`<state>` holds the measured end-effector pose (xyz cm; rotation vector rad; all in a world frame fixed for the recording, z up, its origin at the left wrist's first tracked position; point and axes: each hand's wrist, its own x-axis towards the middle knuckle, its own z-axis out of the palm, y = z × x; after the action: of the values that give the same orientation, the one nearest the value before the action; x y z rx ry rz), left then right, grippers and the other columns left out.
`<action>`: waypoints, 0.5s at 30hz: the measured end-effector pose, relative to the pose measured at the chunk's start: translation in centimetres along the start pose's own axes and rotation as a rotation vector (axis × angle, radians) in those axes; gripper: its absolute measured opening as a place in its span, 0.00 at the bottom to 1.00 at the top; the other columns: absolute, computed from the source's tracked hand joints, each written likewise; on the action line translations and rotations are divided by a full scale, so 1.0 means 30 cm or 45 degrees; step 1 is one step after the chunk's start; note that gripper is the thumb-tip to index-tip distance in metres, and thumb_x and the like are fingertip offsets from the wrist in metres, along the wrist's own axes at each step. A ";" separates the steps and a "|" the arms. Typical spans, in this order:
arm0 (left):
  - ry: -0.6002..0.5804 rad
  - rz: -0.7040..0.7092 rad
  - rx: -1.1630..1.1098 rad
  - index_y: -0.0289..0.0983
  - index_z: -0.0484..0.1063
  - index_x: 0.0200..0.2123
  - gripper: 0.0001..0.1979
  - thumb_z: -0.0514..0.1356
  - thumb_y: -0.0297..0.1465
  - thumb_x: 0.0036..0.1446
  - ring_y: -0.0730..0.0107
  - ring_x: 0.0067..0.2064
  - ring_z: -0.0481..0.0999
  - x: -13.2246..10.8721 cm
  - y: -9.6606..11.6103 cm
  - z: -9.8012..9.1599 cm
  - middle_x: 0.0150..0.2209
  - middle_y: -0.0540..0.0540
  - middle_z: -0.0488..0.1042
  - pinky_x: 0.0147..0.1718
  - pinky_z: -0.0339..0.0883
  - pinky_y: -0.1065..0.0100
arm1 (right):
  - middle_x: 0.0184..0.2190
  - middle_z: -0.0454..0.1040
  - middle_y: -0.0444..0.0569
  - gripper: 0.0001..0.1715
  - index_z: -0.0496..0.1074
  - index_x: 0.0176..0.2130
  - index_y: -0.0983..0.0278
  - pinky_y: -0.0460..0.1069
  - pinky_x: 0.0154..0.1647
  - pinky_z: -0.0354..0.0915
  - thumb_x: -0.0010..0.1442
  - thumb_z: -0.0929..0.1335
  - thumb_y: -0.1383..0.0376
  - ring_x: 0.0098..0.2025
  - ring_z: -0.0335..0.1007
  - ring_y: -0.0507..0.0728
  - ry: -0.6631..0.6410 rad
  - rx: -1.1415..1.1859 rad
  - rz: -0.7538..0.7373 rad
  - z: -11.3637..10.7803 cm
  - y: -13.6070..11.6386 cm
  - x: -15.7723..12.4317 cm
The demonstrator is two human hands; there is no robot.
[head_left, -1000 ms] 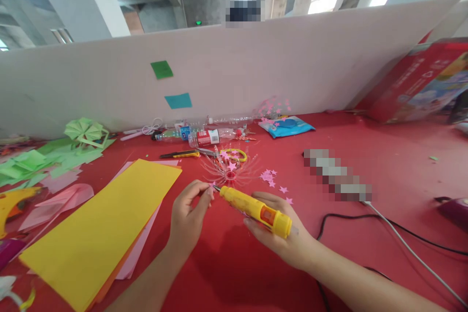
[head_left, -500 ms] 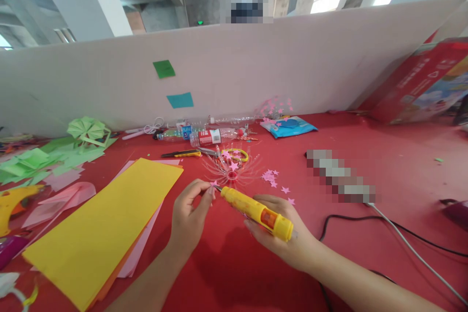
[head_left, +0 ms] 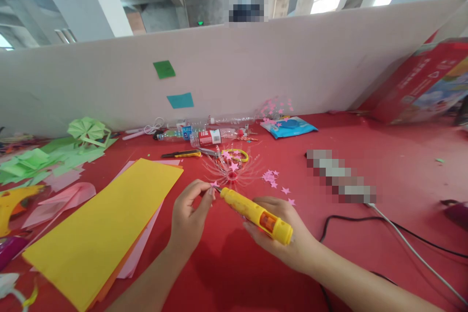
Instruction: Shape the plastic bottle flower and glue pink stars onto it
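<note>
Between its thumb and fingertips, my left hand (head_left: 190,212) pinches a small pink paper star (head_left: 214,184). My right hand (head_left: 285,229) is wrapped round a yellow hot glue gun (head_left: 256,212), whose metal nozzle meets or nearly meets the star; a tiny gap cannot be made out. Just beyond my hands stands a clear plastic bottle piece cut into thin curling strips (head_left: 233,175), with a few pink stars on it. Loose pink stars (head_left: 270,175) lie to its right on the red table.
Yellow paper sheets (head_left: 106,229) lie left, near green paper pieces (head_left: 36,161). Behind are a utility knife (head_left: 182,154), yellow-handled scissors (head_left: 239,155), plastic bottles (head_left: 208,137) and a blue wipes pack (head_left: 288,127). A black cord (head_left: 351,217) runs at right.
The rear of the glue gun has dipped slightly and shifted a little left in my right hand. My left hand and the star stay in place.
</note>
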<state>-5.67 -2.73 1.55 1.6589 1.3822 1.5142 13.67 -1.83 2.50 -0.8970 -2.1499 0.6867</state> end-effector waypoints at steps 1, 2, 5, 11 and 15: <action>0.001 0.002 0.003 0.38 0.68 0.27 0.09 0.55 0.33 0.59 0.73 0.30 0.67 0.001 0.000 0.000 0.27 0.52 0.66 0.31 0.62 0.72 | 0.19 0.61 0.42 0.18 0.56 0.20 0.62 0.46 0.23 0.54 0.58 0.63 0.60 0.21 0.57 0.50 0.003 0.000 0.005 0.001 0.001 0.000; 0.002 0.005 0.006 0.38 0.68 0.27 0.09 0.55 0.33 0.59 0.73 0.30 0.67 0.002 0.000 0.000 0.27 0.52 0.66 0.31 0.62 0.72 | 0.19 0.60 0.42 0.18 0.55 0.20 0.62 0.46 0.23 0.54 0.58 0.63 0.60 0.21 0.57 0.50 0.003 0.000 0.010 0.002 0.002 0.000; 0.013 0.022 0.027 0.38 0.68 0.27 0.09 0.55 0.33 0.59 0.73 0.29 0.67 0.003 0.000 -0.002 0.26 0.52 0.66 0.30 0.62 0.72 | 0.19 0.59 0.42 0.19 0.53 0.20 0.62 0.46 0.23 0.53 0.58 0.63 0.60 0.21 0.56 0.50 0.006 -0.003 0.010 0.004 0.004 -0.002; 0.038 0.121 0.186 0.38 0.68 0.27 0.09 0.54 0.33 0.59 0.72 0.29 0.68 0.003 0.006 -0.007 0.26 0.51 0.67 0.30 0.63 0.71 | 0.19 0.59 0.41 0.19 0.53 0.21 0.62 0.46 0.23 0.52 0.58 0.63 0.60 0.21 0.56 0.49 -0.005 0.004 0.019 0.004 0.005 -0.007; 0.055 0.361 0.404 0.38 0.69 0.28 0.06 0.55 0.29 0.58 0.70 0.31 0.70 0.011 0.021 -0.023 0.27 0.49 0.70 0.34 0.64 0.70 | 0.19 0.58 0.41 0.18 0.52 0.21 0.62 0.46 0.23 0.51 0.57 0.63 0.61 0.21 0.55 0.49 -0.009 -0.052 0.031 -0.006 0.000 -0.002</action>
<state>-6.16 -2.84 2.41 2.1022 1.5246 1.5495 13.86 -1.84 2.58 -0.9448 -2.1699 0.6614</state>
